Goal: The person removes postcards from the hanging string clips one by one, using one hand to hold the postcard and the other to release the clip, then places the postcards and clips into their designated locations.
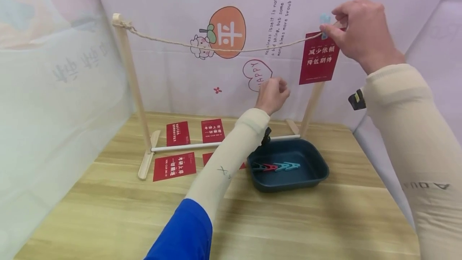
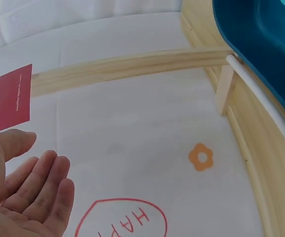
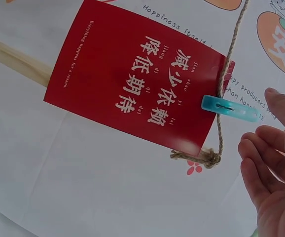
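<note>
A red card [image 1: 318,65] with white lettering hangs near the right end of a twine line [image 1: 231,50]. A light blue clothespin [image 3: 229,107] clips the card's top edge to the twine. My right hand [image 1: 368,31] is at the clothespin; in the right wrist view its thumb and fingers are spread just off the peg's outer end. Lower and to the left, my left hand [image 1: 272,95] hovers in front of the backdrop with nothing in it, its fingers loosely bent. In the left wrist view the card's lower part [image 2: 12,98] shows beyond the thumb.
A wooden post [image 1: 131,79] holds the twine's left end; a white rod [image 1: 187,147] joins the stand's feet. Several red cards [image 1: 175,166] lie on the wooden table [image 1: 119,212], one partly behind my left forearm. A dark blue bin [image 1: 288,185] contains several clothespins [image 1: 286,166].
</note>
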The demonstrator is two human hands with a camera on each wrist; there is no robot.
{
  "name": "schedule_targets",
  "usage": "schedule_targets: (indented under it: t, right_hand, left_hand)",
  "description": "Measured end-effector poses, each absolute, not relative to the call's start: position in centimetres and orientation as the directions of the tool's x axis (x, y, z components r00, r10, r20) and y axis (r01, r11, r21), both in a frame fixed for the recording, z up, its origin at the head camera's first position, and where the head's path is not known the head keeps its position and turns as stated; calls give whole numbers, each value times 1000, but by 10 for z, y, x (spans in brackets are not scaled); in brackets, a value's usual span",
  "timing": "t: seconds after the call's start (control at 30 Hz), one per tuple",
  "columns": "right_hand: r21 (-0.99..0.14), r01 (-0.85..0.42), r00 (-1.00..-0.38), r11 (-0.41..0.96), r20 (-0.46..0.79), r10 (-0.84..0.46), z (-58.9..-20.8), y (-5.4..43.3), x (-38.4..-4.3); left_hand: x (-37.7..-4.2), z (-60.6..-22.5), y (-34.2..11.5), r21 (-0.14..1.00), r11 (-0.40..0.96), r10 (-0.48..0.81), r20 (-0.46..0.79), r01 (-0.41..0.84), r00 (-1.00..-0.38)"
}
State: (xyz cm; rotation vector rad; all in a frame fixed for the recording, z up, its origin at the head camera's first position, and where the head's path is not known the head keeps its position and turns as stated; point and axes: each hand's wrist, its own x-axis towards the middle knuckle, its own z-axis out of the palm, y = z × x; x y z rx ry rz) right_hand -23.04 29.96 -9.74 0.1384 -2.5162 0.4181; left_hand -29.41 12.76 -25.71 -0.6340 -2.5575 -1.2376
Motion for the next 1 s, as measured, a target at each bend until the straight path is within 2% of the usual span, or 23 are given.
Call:
schedule_targets:
  t: [0.33,0.6,1.0]
  right_hand:
    - [-235,-163,-867,958,497,-26,-88,295,-238]
    - [-276,-153,-909,949,417,-25,-85,291,-252]
    - [-293,-147,-934,945,356,-35,-78,299,-259]
  left_hand:
    - [-296,-257,147,728,507,239,396,462,-887]
    - [-298,-262,154,735,497,203,419,461,-885]
    - [-301,-264,161,781,392,222,433,486,-874]
